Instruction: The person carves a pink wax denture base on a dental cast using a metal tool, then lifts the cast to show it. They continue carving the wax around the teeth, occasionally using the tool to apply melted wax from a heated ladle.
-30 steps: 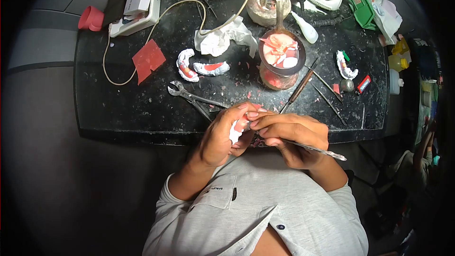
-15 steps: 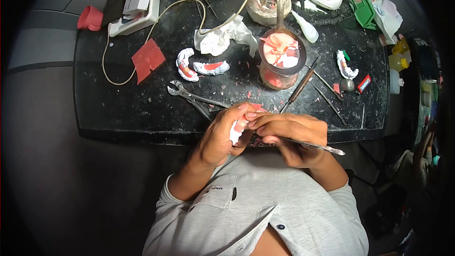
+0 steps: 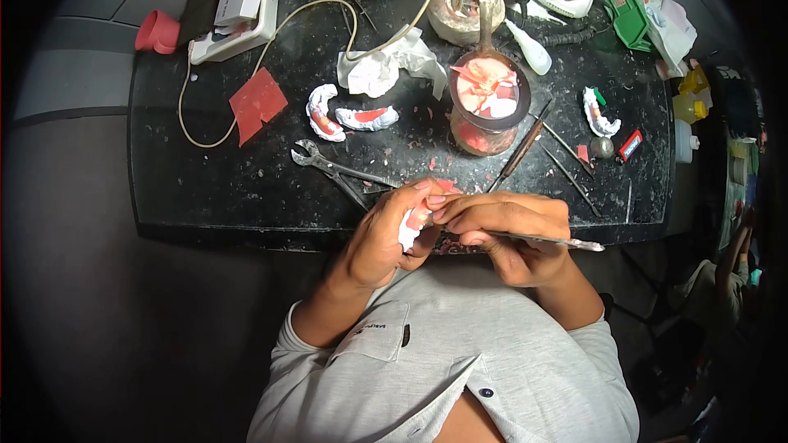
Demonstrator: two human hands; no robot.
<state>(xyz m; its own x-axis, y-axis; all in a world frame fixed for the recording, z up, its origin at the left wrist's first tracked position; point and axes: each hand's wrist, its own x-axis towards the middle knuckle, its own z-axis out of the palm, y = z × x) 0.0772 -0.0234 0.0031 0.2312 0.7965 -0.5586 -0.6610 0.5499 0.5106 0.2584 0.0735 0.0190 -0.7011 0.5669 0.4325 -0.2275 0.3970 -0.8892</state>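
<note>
My left hand [image 3: 386, 234] is wrapped round a white plaster dental cast [image 3: 409, 231] that carries pink wax [image 3: 419, 216]. Closed round a thin metal tool [image 3: 550, 239], my right hand [image 3: 513, 234] meets the left at the cast. The tool's whitish end sticks out to the right, while its other end is hidden by my fingers. Just beyond my hands lie small pink wax scraps [image 3: 447, 186] near the table's front edge.
Pliers [image 3: 336, 171], two plaster casts [image 3: 326, 112] [image 3: 367, 118] and a red wax sheet [image 3: 258, 107] lie left. A pan of wax [image 3: 488, 90] stands centrally. Tools [image 3: 525, 143], another cast [image 3: 601, 115] and a red lighter [image 3: 630, 146] lie right. Part of another person shows far right.
The outer end of the metal tool has swung up and slightly right as my right hand tilted. My left hand and the cast have barely moved.
</note>
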